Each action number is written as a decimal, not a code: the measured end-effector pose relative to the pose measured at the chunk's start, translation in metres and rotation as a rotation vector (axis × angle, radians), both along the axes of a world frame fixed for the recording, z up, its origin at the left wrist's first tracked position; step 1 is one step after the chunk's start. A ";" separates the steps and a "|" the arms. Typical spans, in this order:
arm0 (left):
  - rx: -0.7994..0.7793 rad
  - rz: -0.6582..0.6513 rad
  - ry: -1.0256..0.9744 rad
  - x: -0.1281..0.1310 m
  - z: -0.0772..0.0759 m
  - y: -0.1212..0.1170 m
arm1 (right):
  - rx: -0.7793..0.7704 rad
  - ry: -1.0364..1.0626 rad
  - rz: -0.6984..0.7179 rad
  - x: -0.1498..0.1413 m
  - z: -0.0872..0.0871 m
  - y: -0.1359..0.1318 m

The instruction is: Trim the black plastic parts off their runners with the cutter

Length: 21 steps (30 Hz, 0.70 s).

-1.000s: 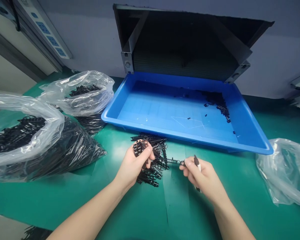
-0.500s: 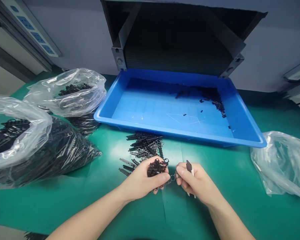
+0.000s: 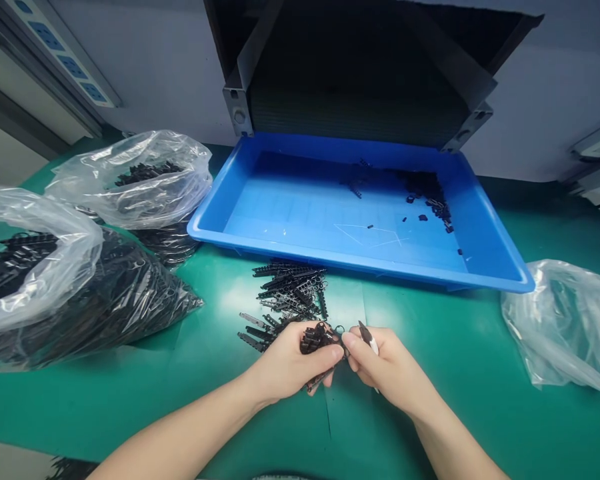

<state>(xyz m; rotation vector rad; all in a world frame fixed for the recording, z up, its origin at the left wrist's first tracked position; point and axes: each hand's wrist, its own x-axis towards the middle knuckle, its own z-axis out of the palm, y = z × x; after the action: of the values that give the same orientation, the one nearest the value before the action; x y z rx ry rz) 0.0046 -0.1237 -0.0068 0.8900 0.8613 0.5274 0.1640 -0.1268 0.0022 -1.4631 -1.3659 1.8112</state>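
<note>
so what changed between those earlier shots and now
The left hand has moved down and right, off the pile of black plastic strips, taking a clump of them toward the right hand, which still holds a black-and-white tool. The blue tray and plastic bags stayed put.

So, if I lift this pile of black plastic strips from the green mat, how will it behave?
The black plastic strips probably feel light and stiff, since each lies straight. Their small rings may hook together, so several could lift at once.
</note>
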 end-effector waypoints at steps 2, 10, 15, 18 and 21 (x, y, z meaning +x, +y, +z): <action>0.015 0.032 0.010 0.001 -0.001 -0.002 | 0.014 0.002 0.007 0.000 0.001 -0.001; -0.007 0.053 -0.006 0.003 -0.002 -0.006 | 0.032 0.025 0.001 -0.001 -0.001 -0.004; -0.036 0.038 -0.046 0.001 0.000 -0.005 | 0.044 0.029 -0.008 0.002 0.001 -0.004; -0.041 0.012 -0.101 0.001 0.003 -0.004 | 0.123 -0.016 -0.034 0.004 0.001 -0.002; -0.044 0.067 -0.058 0.000 0.006 -0.002 | 0.303 -0.125 -0.046 0.006 -0.001 -0.003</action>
<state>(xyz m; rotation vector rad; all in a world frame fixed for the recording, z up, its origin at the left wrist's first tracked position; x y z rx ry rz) 0.0051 -0.1258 -0.0008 0.8042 0.8490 0.5882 0.1704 -0.1295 0.0008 -1.4485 -1.5744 1.4294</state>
